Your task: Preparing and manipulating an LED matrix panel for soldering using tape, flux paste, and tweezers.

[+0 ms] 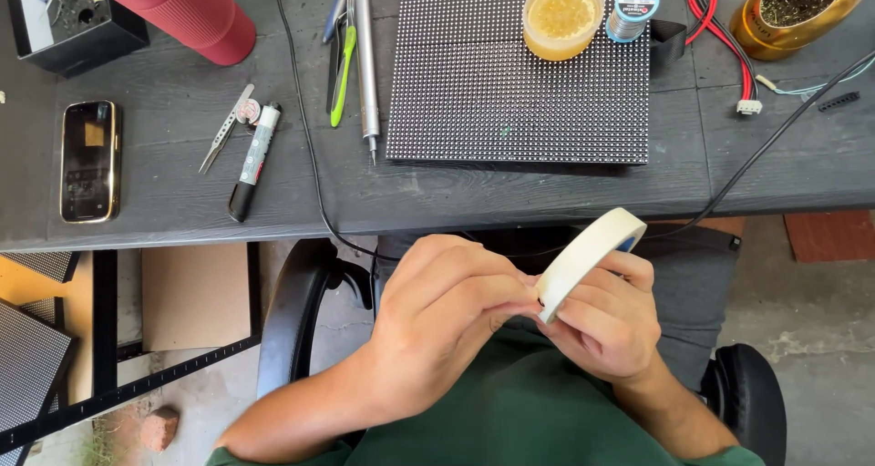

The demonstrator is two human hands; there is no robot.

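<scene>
We observe both hands raised over the lap, near the front edge of the dark grey wood-grain counter (182,215). The right hand (606,316) holds a cream-coloured roll of paper masking tape (588,258) tilted on edge, with fingers behind the roll and the thumb across its near side; this grip is closed on the roll. The left hand (447,307) is curled, its fingertips pinched against the lower edge of the roll where it meets the right hand; this grip is also closed on the roll. We cannot tell whether a loose tape end is caught between the fingers.

The roll sits between the two hands, just near of the counter edge and above the green shirt front (519,411).

On the counter, far of the hands, lies a black rectangular panel with a fine dot grid (510,92). On its far edge stand a round clear tub of amber paste (562,15) and a small blue-rimmed spool of wire (632,10). To the left of the panel lie a silver pen-shaped tool (365,65) and a green-handled tool (343,74). Farther left lie a black-and-white marker (254,161), steel tweezers (225,129) and a dark smartphone with a gold rim (89,161). A ribbed red cylinder (187,10) lies at far left. A black cable (305,129) runs across the counter toward the lap.
</scene>
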